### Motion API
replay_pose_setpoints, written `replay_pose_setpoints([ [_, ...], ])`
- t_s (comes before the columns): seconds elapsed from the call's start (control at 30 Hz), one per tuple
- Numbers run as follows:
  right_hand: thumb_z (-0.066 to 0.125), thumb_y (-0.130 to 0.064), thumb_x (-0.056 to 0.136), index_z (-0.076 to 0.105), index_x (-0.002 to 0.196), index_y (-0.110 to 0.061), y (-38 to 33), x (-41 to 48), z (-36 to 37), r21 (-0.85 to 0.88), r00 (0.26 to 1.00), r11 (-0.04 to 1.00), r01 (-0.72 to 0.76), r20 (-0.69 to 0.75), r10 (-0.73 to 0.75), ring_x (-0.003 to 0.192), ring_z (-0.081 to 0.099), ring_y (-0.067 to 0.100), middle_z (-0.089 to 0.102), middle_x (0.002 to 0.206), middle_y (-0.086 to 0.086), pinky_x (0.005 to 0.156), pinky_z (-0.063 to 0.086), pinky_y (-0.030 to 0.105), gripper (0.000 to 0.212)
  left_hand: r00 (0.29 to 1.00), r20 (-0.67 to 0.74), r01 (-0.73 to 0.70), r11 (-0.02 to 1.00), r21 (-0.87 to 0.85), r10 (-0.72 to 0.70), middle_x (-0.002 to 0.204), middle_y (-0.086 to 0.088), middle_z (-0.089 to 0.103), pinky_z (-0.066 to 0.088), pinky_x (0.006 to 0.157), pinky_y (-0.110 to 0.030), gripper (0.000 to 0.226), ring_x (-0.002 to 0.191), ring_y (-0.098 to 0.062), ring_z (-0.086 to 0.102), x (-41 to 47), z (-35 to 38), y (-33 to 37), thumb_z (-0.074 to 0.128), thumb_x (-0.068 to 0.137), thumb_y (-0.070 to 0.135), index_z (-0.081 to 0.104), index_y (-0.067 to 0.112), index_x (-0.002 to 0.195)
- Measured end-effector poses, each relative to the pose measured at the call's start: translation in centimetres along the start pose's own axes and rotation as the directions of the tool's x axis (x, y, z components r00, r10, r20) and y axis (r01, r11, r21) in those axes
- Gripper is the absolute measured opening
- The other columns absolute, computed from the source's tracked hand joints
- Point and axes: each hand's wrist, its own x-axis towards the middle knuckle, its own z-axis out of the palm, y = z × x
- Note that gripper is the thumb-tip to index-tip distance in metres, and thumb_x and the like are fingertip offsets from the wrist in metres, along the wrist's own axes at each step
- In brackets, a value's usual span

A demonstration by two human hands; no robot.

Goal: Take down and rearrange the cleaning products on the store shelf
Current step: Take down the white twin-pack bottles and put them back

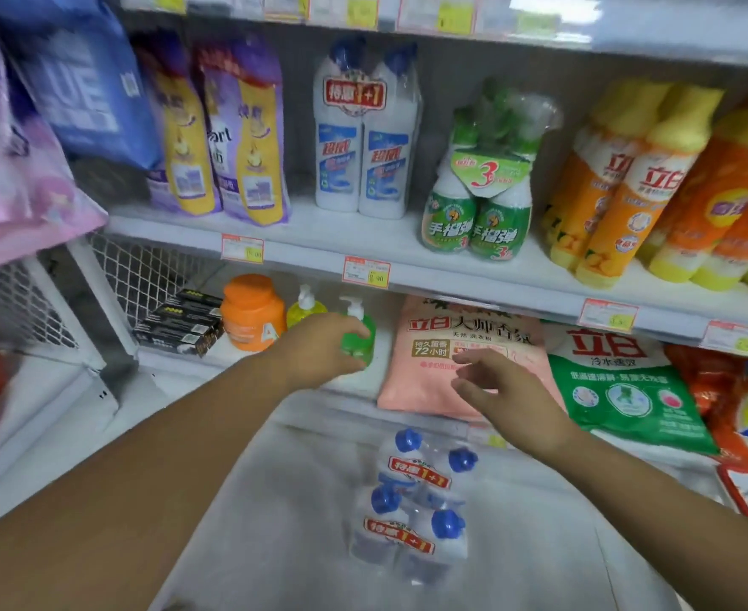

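Note:
My left hand (319, 346) grips a green pump bottle (360, 341) standing on the lower shelf (249, 363), beside a yellow pump bottle (305, 307) and an orange jar (252, 311). My right hand (502, 392) hovers open with spread fingers in front of a pink detergent bag (460, 341). Two twin packs of white bottles with blue caps (412, 504) lie on the grey floor below my arms. Another twin pack of white bottles (365, 138) stands on the middle shelf (363, 240).
The middle shelf also holds purple-yellow refill pouches (227, 134), a green spray-bottle pack (482, 191) and orange-yellow bottles (627, 183). A green detergent bag (623, 385) and black boxes (183, 321) sit on the lower shelf. Blue and pink bags (55, 103) hang at the left.

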Motion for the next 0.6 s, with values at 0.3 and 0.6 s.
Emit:
replay_pose_setpoints([
  [0.3,0.064,-0.022,0.095,0.052,0.134,-0.026,-10.7,12.7,-0.9,0.066,0.948,0.96,0.27,-0.191,-0.254,0.108,0.06,0.005,0.06,0.122,-0.009,0.08,0.043,0.006,0.04,0.834,-0.551,-0.03,0.994,-0.109,-0.035,0.158,-0.003,0.03,0.015,0.122,-0.036,0.072,0.149,-0.021,0.017,8.9,-4.3,-4.2,0.074,0.084,0.037,0.042,0.022,0.146],
  [0.6,0.069,-0.004,0.087,0.042,0.125,-0.024,-15.2,26.7,0.9,0.244,0.933,0.935,0.257,-0.314,-0.175,0.1,0.063,0.008,0.064,0.111,-0.01,0.097,0.05,0.033,0.051,0.803,-0.594,-0.023,0.998,0.062,0.055,0.161,0.003,0.025,-0.006,0.121,-0.036,0.08,0.151,-0.015,0.007,12.5,-2.7,-9.6,0.065,0.078,0.063,0.042,0.03,0.146],
])
